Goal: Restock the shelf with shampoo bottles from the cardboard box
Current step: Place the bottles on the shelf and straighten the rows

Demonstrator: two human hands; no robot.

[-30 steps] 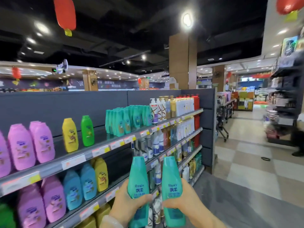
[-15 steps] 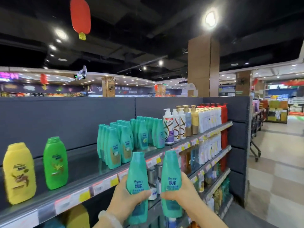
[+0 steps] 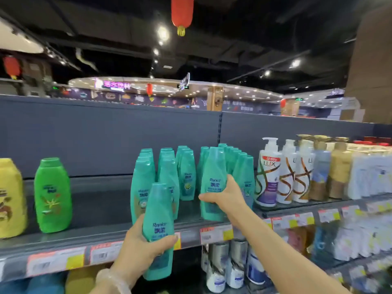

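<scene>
Head view: a second before, you held two teal bottles side by side low in front of you, the shelf off to your left. Then you faced the shelf squarely, and your right hand had reached forward, fingers curled around one bottle, holding it upright at the shelf's front edge among the teal rows. Your left hand gripped the other bottle, upright, lower and in front of the shelf lip.

The shelf was dark grey with a grey back panel, and price tags ran along its edge. A green bottle and a yellow bottle stood left of the teal rows; white pump bottles stood right. A red lantern hung from the black ceiling.

The yellow bottle was cut off at the left edge. Lower shelves were blurred. Whether the right-hand bottle touched the shelf could not be told.
</scene>
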